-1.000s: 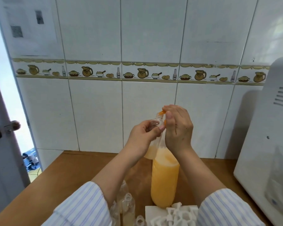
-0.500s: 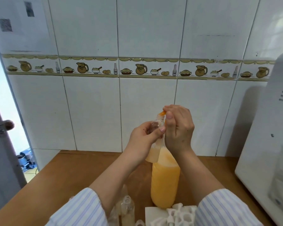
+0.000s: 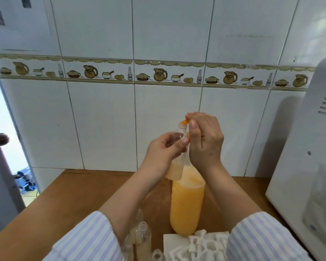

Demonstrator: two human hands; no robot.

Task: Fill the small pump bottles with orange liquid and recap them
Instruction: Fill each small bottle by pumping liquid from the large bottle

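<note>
Head view is showing the left hand [image 3: 164,153] gripping a part-filled small bottle [image 3: 175,169] above the big orange bottle [image 3: 186,204], the right hand [image 3: 205,142] pinching its orange nozzle [image 3: 184,122], while uncapped bottles [image 3: 143,234] and pump caps [image 3: 199,243] are waiting.

One large orange bottle [image 3: 186,206]; at least four small bottles [image 3: 143,234]; several pump caps [image 3: 198,245].

small pump bottle [image 3: 175,166] tilting, part-filled, neck up at orange nozzle [image 3: 184,122] | big orange bottle [image 3: 186,204] standing upright | uncapped bottles [image 3: 142,236], white pump caps [image 3: 199,245] sitting front
</note>
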